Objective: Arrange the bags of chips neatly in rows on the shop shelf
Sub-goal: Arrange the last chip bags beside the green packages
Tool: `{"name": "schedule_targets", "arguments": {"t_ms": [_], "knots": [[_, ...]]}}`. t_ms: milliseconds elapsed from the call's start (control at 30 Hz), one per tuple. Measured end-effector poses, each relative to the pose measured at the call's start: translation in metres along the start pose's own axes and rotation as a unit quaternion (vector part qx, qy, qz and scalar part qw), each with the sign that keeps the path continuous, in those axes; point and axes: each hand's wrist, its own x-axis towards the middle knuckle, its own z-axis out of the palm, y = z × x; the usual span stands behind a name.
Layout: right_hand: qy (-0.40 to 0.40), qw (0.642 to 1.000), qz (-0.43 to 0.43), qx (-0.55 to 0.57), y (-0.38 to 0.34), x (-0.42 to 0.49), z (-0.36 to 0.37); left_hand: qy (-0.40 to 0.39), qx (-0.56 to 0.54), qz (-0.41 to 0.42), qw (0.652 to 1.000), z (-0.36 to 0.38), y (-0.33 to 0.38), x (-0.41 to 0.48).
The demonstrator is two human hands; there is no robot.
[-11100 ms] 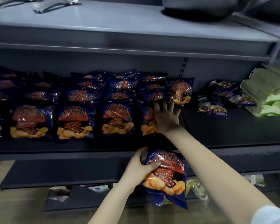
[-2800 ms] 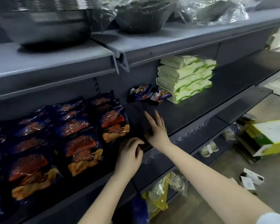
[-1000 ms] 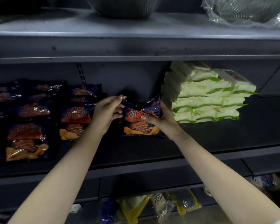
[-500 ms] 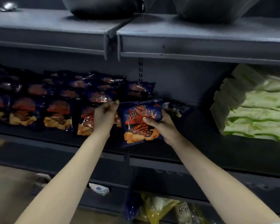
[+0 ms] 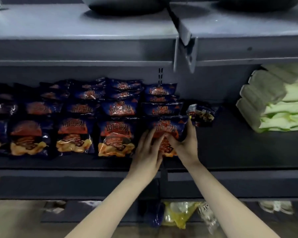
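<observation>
Chip bag (image 5: pixel 169 128) lies at the front of the rightmost column on the shop shelf (image 5: pixel 76 172), both hands on it. L hand (image 5: pixel 147 152) lies flat, fingers nearly straight, pressing the bag's lower-left part. R hand (image 5: pixel 186 143) grips its right edge, thumb curled over the front, index finger up along the side. Other chip bags (image 5: pixel 74 136) fill neat columns to the left, overlapping front to back. Small dark packets (image 5: pixel 200 115) sit just right of the held bag. Further right: stack of green & white packs (image 5: pixel 273 109). Upper shelf (image 5: pixel 76 31) carries dark bowls (image 5: pixel 127 5). Below, a yellow bag (image 5: pixel 177 213) near floor level.
</observation>
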Motion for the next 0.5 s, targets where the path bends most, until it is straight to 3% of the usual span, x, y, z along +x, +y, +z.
{"name": "schedule_targets", "arguments": {"t_ms": [200,500], "knots": [[0.012,0.997,-0.005,-0.078,0.005,-0.002,0.004,-0.026,0.009,0.0,1.0,0.017,-0.006,-0.008],[0.015,0.997,-0.005,-0.077,0.005,0.0,0.006,-0.044,0.018,0.005,0.999,0.025,-0.008,-0.012]]}}
